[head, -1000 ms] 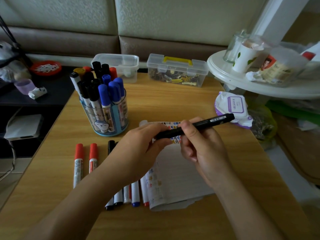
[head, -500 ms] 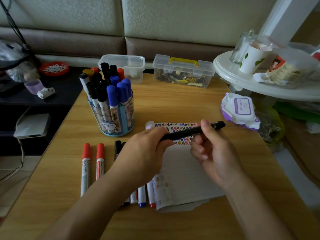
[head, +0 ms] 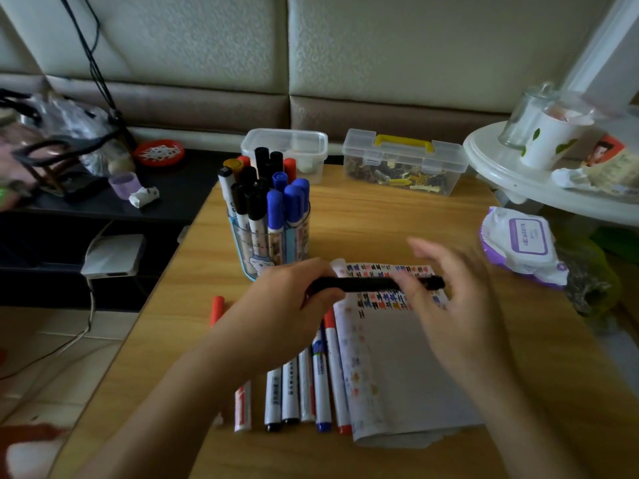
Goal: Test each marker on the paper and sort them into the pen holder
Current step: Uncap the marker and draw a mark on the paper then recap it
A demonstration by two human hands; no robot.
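My left hand (head: 287, 305) grips the left end of a black marker (head: 363, 284), which lies level just above the top of the paper (head: 408, 375). My right hand (head: 456, 305) is blurred, its fingers spread and loose, with one fingertip over the marker's right part. The clear pen holder (head: 269, 250) stands behind my left hand, packed with several black, blue and red markers. A row of several markers (head: 290, 388) lies on the table left of the paper, partly hidden by my left forearm. One red marker (head: 217, 309) lies further left.
At the table's (head: 363, 219) back stand a clear lidded box (head: 287, 146) and a clear case with a yellow handle (head: 404, 167). A wipes pack (head: 522, 247) lies at the right edge. A white round stand (head: 511, 181) holds cups. A dark shelf (head: 103, 202) sits left.
The right hand has loosened from a full grip on the marker to spread fingers. The marker has swung from tilted up at the right to level, and sits lower over the paper.
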